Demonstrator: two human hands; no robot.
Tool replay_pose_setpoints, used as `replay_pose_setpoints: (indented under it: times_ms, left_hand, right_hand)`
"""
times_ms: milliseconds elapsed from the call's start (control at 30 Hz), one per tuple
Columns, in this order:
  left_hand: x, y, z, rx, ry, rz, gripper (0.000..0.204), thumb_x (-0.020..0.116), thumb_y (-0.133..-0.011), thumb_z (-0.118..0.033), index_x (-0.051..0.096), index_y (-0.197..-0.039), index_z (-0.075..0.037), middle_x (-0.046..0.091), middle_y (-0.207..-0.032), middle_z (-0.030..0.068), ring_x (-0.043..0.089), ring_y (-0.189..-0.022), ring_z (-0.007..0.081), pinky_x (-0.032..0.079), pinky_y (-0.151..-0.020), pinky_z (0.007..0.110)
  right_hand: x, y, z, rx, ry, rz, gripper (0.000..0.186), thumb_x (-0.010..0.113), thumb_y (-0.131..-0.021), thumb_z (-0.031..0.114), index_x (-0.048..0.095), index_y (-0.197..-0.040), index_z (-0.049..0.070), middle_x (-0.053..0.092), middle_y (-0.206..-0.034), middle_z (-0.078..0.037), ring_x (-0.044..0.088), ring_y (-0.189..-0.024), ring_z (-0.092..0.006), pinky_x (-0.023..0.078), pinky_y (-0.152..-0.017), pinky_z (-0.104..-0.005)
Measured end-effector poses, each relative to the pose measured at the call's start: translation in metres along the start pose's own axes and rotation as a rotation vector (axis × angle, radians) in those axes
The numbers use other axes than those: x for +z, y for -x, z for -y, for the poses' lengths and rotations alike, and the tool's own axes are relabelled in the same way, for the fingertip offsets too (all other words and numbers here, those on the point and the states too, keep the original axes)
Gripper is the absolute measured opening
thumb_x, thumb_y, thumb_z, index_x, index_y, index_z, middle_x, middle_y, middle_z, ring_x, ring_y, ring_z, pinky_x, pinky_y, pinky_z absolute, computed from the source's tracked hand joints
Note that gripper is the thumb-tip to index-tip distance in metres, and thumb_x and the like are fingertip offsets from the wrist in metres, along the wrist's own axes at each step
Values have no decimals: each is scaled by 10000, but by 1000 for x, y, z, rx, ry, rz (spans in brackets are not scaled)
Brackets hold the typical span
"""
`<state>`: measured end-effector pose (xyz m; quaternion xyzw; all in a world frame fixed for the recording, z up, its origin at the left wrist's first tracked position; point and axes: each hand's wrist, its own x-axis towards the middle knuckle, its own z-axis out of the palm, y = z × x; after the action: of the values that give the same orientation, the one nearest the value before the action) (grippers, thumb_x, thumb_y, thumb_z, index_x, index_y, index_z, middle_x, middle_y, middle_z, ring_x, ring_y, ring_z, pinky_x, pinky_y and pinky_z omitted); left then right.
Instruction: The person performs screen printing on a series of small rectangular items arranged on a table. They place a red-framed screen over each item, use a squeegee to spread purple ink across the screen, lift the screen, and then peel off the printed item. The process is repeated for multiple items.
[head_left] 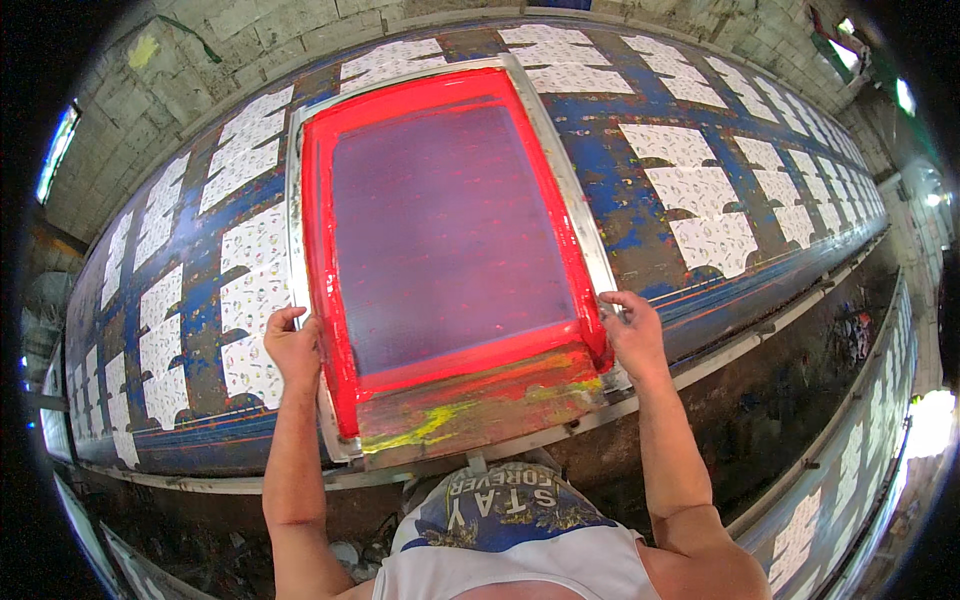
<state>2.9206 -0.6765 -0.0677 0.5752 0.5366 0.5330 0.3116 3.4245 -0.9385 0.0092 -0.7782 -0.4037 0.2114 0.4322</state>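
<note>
A large screen-printing frame [297,215] lies over the long printing table in front of me, slightly tilted in view. Its mesh [450,230] is purple, with a thick border of wet red ink [400,112]. The near end is a flat strip [480,405] stained yellow, red and brown. My left hand [294,345] is closed around the frame's left rail near its lower corner. On the opposite rail, my right hand [636,335] grips with thumb and fingers. Whatever lies under the frame is hidden.
White cut fabric pieces [705,215] with small printed motifs lie in rows on the blue-and-brown stained table [625,225]. A rail [750,345] runs along its near edge. Behind is a block wall [250,45]. Another table with fabric pieces [797,530] stands behind me at right.
</note>
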Motion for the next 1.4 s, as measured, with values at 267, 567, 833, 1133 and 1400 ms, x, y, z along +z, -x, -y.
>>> replay_pose_setpoints:
  times_ms: [267, 567, 833, 1133, 1400]
  left_hand:
    - [84, 51, -37, -26, -73, -3, 261, 875, -805, 68, 748, -1022, 0, 734, -1091, 111, 697, -1041, 168, 558, -958, 332]
    - [114, 63, -53, -54, -107, 19, 266, 895, -804, 62, 746, -1010, -17, 731, -1206, 138, 709, -1088, 189, 562, -1010, 342]
    - [118, 66, -47, -118, -201, 51, 230, 896, -806, 29, 751, -976, -26, 707, -1090, 79, 665, -918, 148, 548, -848, 317]
    - [124, 70, -61, -7, -357, 36, 160, 873, -760, -74, 777, -885, -50, 709, -1004, 79, 639, -896, 214, 516, -835, 377]
    - [126, 69, -42, 154, -402, 0, 178, 871, -736, -117, 800, -899, -111, 708, -1035, 175, 668, -1037, 397, 524, -955, 531]
  right_hand:
    - [-80, -30, -63, 71, -75, 48, 356, 640, -977, -71, 729, -1320, -41, 793, -1123, -90, 724, -999, -122, 549, -910, -288]
    - [-115, -41, -75, 151, -152, 81, 386, 644, -928, -64, 748, -1299, -31, 769, -1247, -162, 735, -1169, -231, 542, -1053, -352]
    - [-109, -23, -61, -202, 384, 75, 453, 765, -953, 80, 714, -1403, 52, 657, -1465, -251, 628, -1361, -430, 468, -1191, -505]
    - [-68, 68, 19, -735, 472, 689, 564, 844, -888, 198, 711, -1435, 153, 616, -1568, -177, 589, -1437, -398, 490, -1177, -567]
    - [-37, 77, 64, -842, 675, 434, 568, 739, -836, 34, 726, -1397, 122, 717, -1396, -140, 681, -1316, -374, 543, -1104, -560]
